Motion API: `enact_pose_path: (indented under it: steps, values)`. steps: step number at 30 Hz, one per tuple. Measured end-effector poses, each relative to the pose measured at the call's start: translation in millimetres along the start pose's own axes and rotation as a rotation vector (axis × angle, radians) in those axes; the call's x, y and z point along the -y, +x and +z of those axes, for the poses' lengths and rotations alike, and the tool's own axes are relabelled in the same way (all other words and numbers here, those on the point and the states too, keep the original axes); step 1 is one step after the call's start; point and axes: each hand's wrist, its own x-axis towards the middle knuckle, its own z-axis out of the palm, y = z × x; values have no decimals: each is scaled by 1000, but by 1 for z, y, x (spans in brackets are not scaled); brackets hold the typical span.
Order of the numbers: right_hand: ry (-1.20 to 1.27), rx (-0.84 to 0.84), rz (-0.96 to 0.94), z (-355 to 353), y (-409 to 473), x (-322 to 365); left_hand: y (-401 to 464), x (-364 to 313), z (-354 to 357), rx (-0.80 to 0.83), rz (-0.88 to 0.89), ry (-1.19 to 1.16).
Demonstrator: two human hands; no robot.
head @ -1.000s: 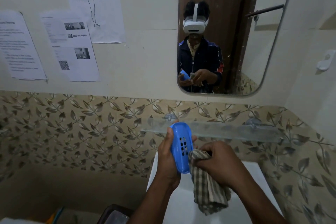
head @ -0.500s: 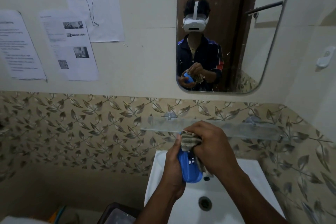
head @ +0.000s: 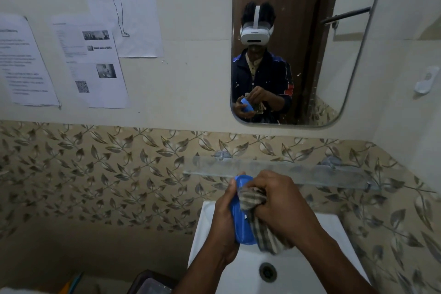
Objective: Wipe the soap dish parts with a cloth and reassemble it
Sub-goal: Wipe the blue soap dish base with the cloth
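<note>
The right hand (head: 278, 200) has slid its bunched checked cloth (head: 256, 212) down from the top end of the blue oval plastic soap dish part (head: 239, 217), and is now gripping the cloth against the part's face, hiding its slots. The left hand (head: 223, 219) is clasping the upright part at lower centre, over the white basin (head: 310, 270).

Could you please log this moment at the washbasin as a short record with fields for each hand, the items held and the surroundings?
left hand: left hand grips the blue soap dish part, held on edge
right hand: right hand presses the checked cloth against the part
cloth: bunched at the part, its tail hanging below
below hands: white basin with drain
behind hands: glass shelf; mirror above
other dish parts: not visible
</note>
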Motion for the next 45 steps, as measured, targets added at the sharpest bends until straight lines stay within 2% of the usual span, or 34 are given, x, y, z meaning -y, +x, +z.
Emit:
enact_pose_path:
  steps: [2, 7, 10, 14, 18, 21, 25, 31, 35, 37, 42, 45]
  values:
    - [-2, 24, 6, 2, -2, -2, 2, -2, -1, -5, -1, -9]
    - [182, -181, -25, 5, 1, 5, 5, -11, 0, 2, 0, 16]
    - [270, -99, -80, 18, -20, 4, 6, -17, -6, 44, -13, -8]
    - [263, 69, -34, 16, -34, -17, 9, -17, -12, -11, 16, -1]
    - [179, 33, 32, 4, -24, -32, 11, -13, -7, -53, 45, 10]
    - [178, 30, -33, 8, -26, -27, 13, -11, -5, -55, 52, -36]
    - [294, 14, -111, 21, -31, -17, 11, -8, -2, -51, -4, -88]
    - [186, 58, 17, 10, -26, -35, 11, -4, -10, -71, 64, -26]
    - [167, -165, 131, 9, -10, -31, 11, -1, -4, -66, 81, 11]
    - [198, -212, 161, 14, -7, -26, 12, 0, -6, -81, 98, -9]
    - [213, -99, 234, 25, -25, -28, 9, -3, -16, -119, 108, -7]
    - [207, -148, 262, 20, -14, -28, 5, 3, -10, -148, 119, 56]
